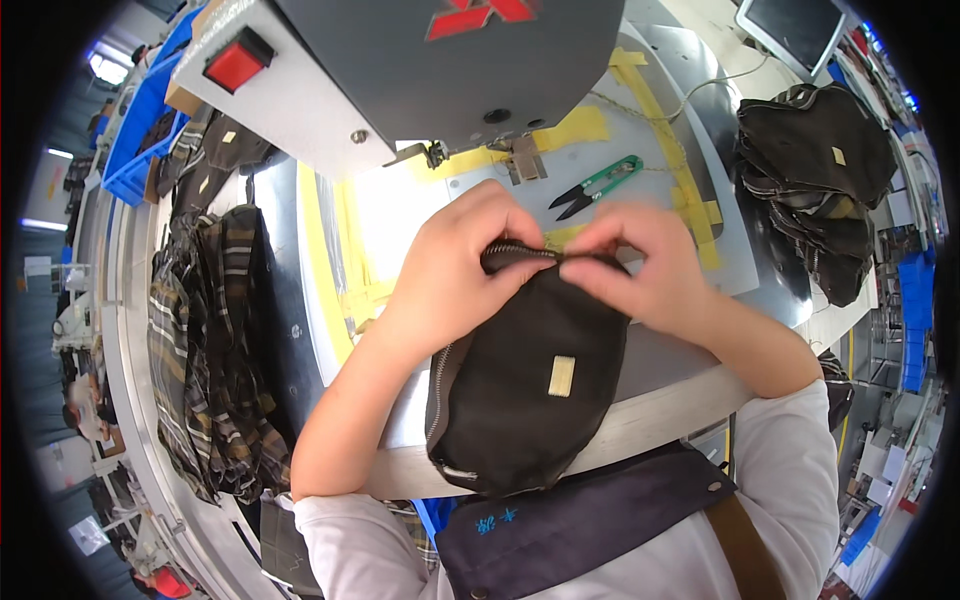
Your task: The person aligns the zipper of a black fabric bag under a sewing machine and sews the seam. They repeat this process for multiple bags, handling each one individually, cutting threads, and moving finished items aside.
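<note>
A dark fabric piece (510, 390) with a metal zipper along its edge and a small pale label hangs over the table's front edge, below the sewing machine head (450, 70). My left hand (465, 260) pinches its top edge, where the zipper teeth show. Close beside it, my right hand (645, 265), slightly blurred, pinches the same edge between thumb and fingers. The fingertips of both hands are almost together at the zipper. Green-handled thread snips (597, 188) lie on the table just beyond my right hand.
Striped and dark fabric (215, 350) is heaped at the left. More dark zippered pieces (815, 180) are stacked at the right. A blue bin (145, 160) stands at the far left, a screen (795, 30) at the far right. Yellow tape (690, 200) marks the table.
</note>
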### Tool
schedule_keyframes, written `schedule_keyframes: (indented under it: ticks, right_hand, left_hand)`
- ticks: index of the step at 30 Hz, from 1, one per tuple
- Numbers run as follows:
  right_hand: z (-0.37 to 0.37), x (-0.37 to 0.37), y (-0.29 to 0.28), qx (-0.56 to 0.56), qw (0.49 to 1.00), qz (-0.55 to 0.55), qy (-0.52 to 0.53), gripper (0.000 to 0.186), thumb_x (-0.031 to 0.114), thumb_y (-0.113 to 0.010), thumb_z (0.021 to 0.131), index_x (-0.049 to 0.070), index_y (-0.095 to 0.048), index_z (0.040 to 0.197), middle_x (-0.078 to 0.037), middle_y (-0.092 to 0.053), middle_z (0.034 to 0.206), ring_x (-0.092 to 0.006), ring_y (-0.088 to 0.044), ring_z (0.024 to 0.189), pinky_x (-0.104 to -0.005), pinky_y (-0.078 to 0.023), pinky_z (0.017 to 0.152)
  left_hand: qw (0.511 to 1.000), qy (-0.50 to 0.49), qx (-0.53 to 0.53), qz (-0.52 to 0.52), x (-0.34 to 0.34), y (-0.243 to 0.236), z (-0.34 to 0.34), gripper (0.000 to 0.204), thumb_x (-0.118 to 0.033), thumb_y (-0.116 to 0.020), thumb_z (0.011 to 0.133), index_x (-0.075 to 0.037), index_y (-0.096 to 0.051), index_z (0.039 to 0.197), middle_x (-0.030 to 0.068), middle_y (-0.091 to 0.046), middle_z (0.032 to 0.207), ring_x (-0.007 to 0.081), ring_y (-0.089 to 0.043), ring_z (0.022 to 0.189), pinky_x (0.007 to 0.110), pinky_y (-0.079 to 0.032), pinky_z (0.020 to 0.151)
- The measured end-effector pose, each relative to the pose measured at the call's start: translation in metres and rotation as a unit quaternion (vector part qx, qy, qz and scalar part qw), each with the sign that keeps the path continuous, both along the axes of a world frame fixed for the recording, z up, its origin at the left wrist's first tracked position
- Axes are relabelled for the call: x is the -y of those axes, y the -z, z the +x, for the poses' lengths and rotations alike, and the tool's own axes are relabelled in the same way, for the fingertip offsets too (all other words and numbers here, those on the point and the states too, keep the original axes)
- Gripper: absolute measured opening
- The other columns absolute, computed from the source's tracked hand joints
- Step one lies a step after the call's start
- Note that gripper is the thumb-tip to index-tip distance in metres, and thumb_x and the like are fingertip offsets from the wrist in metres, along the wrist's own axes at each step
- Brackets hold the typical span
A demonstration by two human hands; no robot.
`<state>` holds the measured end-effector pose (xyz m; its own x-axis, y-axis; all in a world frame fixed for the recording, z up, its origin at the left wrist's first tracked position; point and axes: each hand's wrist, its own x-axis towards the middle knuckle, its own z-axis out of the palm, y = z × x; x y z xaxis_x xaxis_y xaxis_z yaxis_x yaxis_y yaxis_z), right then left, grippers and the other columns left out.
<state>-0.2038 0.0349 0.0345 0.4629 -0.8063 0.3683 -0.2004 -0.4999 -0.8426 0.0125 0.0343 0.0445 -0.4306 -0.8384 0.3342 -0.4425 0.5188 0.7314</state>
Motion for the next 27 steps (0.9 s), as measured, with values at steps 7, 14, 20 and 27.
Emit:
schedule_keyframes:
  ticks: [7, 14, 20, 27]
  right_hand:
    - [-0.019, -0.015, 0.009, -0.043, 0.931, -0.363, -0.015, 0.022, 0.005, -0.076, 0.066, 0.009, -0.068, 0.087, -0.001, -0.056, 0.077, -0.0162, -0.055, 0.06, -0.0278, -0.044, 0.048]
    - [-0.021, -0.015, 0.01, -0.045, 0.899, -0.436, -0.025, 0.027, 0.01, -0.07, 0.065, 0.008, -0.069, 0.092, -0.002, -0.055, 0.078, -0.0163, -0.057, 0.062, -0.0272, -0.045, 0.049]
    - [-0.024, -0.024, 0.009, -0.063, 0.895, -0.439, -0.036, 0.029, 0.013, -0.071, 0.067, 0.008, -0.069, 0.096, -0.002, -0.057, 0.08, -0.0175, -0.058, 0.066, -0.0278, -0.047, 0.052]
    - [-0.021, -0.044, 0.011, 0.151, 0.981, -0.097, 0.075, 0.028, 0.024, -0.074, 0.081, 0.004, -0.068, 0.099, -0.007, -0.063, 0.086, -0.0191, -0.06, 0.067, -0.0331, -0.049, 0.058]
  left_hand:
    - [0.921, 0.051, 0.005, -0.385, -0.006, 0.015, -0.007, 0.021, -0.012, -0.07, 0.06, -0.011, -0.06, 0.079, 0.0012, -0.055, 0.076, 0.0167, -0.055, 0.06, 0.028, -0.041, 0.045]
    - [0.917, 0.042, 0.01, -0.397, -0.009, 0.017, -0.009, 0.024, -0.015, -0.068, 0.061, -0.01, -0.065, 0.084, 0.0011, -0.054, 0.073, 0.0155, -0.053, 0.057, 0.026, -0.04, 0.043]
    - [0.923, 0.041, 0.022, -0.383, -0.011, 0.016, -0.008, 0.028, -0.014, -0.067, 0.059, -0.009, -0.068, 0.087, 0.001, -0.051, 0.07, 0.0154, -0.052, 0.056, 0.026, -0.039, 0.043]
    - [0.943, -0.027, -0.056, -0.326, -0.02, 0.015, -0.012, 0.034, -0.009, -0.08, 0.053, -0.008, -0.069, 0.085, 0.0035, -0.052, 0.073, 0.0194, -0.051, 0.058, 0.03, -0.041, 0.05]
